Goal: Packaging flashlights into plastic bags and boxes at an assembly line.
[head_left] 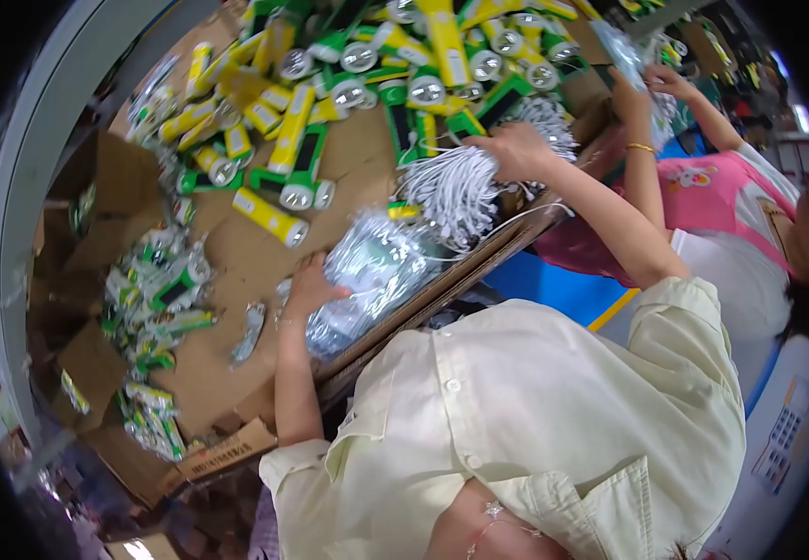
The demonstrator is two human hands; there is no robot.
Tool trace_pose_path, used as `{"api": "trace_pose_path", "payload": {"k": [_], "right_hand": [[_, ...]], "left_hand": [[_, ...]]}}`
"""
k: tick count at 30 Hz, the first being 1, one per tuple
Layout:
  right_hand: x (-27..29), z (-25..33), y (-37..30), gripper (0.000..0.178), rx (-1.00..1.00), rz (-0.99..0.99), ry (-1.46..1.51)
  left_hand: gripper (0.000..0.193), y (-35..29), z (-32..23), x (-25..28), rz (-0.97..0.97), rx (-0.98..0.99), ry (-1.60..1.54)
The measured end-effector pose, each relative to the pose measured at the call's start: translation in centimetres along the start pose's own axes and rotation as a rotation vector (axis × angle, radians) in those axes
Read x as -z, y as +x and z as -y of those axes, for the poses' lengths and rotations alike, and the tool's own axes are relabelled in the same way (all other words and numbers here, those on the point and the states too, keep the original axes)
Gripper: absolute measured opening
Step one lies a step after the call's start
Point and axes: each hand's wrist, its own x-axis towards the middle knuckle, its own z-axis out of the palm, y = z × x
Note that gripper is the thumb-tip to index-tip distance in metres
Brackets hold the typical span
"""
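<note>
My left hand (307,287) lies at the left edge of a pile of clear plastic bags (367,266), thumb and fingers apart. Over a thick bundle of white cables (459,194), my right hand (519,154) has its fingers curled onto the strands; its fingertips are partly hidden. Just beyond the cables, many yellow-and-green flashlights (283,126) with clear round lenses are heaped on the cardboard. One yellow flashlight (271,217) lies apart from the heap, nearer my left hand.
Flashlights in clear bags (167,285) are piled at the left, beside a single wrapped item (250,333). A cardboard edge (442,285) runs along my side. At the right a co-worker in a pink apron (703,191) handles a clear bag (617,54). A grey metal post (14,187) stands far left.
</note>
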Motion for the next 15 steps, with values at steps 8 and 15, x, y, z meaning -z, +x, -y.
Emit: {"api": "trace_pose_path", "payload": {"k": [8,15], "right_hand": [[1.9,3.5,-0.1,0.070,0.082,-0.415,-0.436],[-3.9,18.9,6.1,0.026,0.483,-0.176,0.396]], "left_hand": [[0.072,-3.4,-5.0,-0.7,-0.327,0.134,0.148],[0.072,-4.6,-5.2,-2.4,-0.504,0.277,0.285]]}}
